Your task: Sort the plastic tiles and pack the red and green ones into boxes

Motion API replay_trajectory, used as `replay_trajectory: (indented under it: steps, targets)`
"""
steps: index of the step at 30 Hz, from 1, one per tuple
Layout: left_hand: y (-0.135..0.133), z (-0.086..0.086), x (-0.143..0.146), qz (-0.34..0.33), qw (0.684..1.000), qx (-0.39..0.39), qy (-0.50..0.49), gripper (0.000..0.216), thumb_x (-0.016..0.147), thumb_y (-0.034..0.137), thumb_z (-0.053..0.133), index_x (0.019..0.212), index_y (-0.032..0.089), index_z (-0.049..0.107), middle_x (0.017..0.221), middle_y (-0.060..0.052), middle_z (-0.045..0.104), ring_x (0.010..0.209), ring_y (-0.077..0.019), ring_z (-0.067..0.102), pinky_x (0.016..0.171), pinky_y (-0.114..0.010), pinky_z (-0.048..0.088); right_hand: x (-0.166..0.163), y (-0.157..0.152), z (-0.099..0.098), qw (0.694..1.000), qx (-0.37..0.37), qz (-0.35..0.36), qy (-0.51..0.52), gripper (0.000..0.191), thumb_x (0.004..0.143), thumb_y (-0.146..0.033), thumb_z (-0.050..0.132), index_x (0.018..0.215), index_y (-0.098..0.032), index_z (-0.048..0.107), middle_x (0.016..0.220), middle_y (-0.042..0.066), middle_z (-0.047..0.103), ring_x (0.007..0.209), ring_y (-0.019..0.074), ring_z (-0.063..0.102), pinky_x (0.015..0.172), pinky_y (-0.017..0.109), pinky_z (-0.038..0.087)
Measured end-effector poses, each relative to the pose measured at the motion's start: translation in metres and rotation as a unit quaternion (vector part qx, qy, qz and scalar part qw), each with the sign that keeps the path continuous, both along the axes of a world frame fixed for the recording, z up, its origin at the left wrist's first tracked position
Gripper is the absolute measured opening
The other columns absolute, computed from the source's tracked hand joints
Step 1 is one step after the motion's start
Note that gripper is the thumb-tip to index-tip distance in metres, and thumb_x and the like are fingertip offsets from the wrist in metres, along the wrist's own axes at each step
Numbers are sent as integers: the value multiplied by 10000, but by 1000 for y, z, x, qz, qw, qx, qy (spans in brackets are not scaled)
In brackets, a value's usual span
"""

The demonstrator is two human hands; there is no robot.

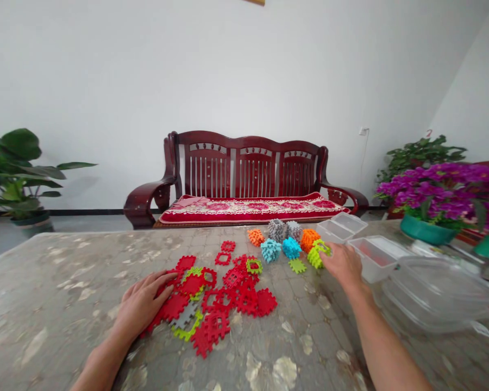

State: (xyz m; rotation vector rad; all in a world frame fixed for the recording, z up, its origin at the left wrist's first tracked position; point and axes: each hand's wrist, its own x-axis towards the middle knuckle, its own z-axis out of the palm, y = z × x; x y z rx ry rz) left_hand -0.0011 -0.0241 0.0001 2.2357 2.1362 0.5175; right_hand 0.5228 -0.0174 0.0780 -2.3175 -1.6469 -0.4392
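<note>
My left hand (pixel 145 298) lies with its fingers stretched over the left edge of a spread of red interlocking plastic tiles (pixel 193 285). Among them are lime-green tiles (pixel 192 331) and a grey tile (pixel 186 315). A small lime-green frame tile (pixel 254 265) rests on the right of the spread. My right hand (pixel 344 265) pinches a lime-green tile (pixel 323 247) at the top of the lime-green stack (pixel 315 259); its fingertips are partly hidden. Close by stand an orange stack (pixel 309 239) and a blue stack (pixel 292 248). One lime-green tile (pixel 297 266) lies loose.
Further stacks, light blue (pixel 271 250), grey (pixel 276 231) and orange (pixel 255 237), stand behind. Right of my right hand are a clear plastic box (pixel 375 263), a larger clear container (pixel 440 296) and a green pot (pixel 426 231) of purple flowers. Beyond the table is a wooden bench (pixel 255 168).
</note>
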Motion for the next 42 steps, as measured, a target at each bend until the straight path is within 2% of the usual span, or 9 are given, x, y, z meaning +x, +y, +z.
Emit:
replay_trajectory:
  steps: [6,13,17,20,22,25,32,39,42]
  targets:
    - [-2,3,0,-1,1000,-12,3,443,907,453,382,1258,367,638,1382,-2,602,1288,-277,531,1092,-467,370,1,1,1,1000,-10,-13,-4,406,844,-399,539,1166,-218,708,1015,155,734,998,324,623,798,405,442]
    - [-1,2,-1,-4,1000,-4,-7,434,899,454,401,1238,362,655,1363,-3,618,1270,-273,544,1079,-447,385,4,1,-4,1000,-18,-18,-2,391,843,-452,542,1125,-249,722,949,139,743,950,303,642,783,390,439]
    - [-1,1,-1,-4,1000,1,-8,424,902,439,410,1239,354,653,1356,-4,623,1277,-249,533,1084,-417,372,5,0,-4,1000,21,-11,20,392,855,-399,537,1163,-226,706,1030,142,736,996,310,629,824,403,443]
    - [-2,2,1,-6,1000,-2,-12,421,911,422,398,1242,349,648,1361,-11,618,1275,-243,533,1096,-432,349,-5,2,-5,994,65,47,74,355,855,-333,528,1139,-216,706,1113,108,724,1043,281,624,894,387,448]
    - [-3,3,3,-7,1000,0,-15,416,917,423,398,1243,350,646,1365,-13,615,1276,-243,532,1096,-439,343,-22,4,-10,978,63,127,154,328,848,-296,523,1105,-210,709,1110,80,729,1024,237,644,912,347,461]
    - [-5,4,4,-3,1000,6,-24,393,914,419,425,1228,356,654,1360,-6,618,1276,-237,529,1094,-422,343,-63,-1,-19,934,9,261,243,301,826,-258,543,1070,-209,712,1084,56,738,994,199,663,922,318,475]
    - [-8,6,8,-2,999,8,-37,370,925,368,436,1221,349,657,1364,-12,614,1289,-244,516,1088,-435,339,-173,-31,-24,846,-52,483,222,314,801,-166,605,1083,-249,714,1125,36,720,1085,206,590,1004,370,418]
    - [-8,8,9,-2,998,10,-58,371,935,292,416,1219,310,654,1345,-28,624,1270,-229,526,1088,-426,339,-249,-39,-25,790,-88,585,160,160,846,-229,634,970,-248,733,1031,-2,741,1021,177,574,967,317,387]
    - [-7,7,9,8,997,16,-73,378,934,265,405,1207,280,665,1327,-43,631,1246,-233,543,1078,-424,360,-272,-46,-26,800,-96,577,134,214,811,-375,692,982,-249,717,1029,10,734,1026,206,557,940,339,387]
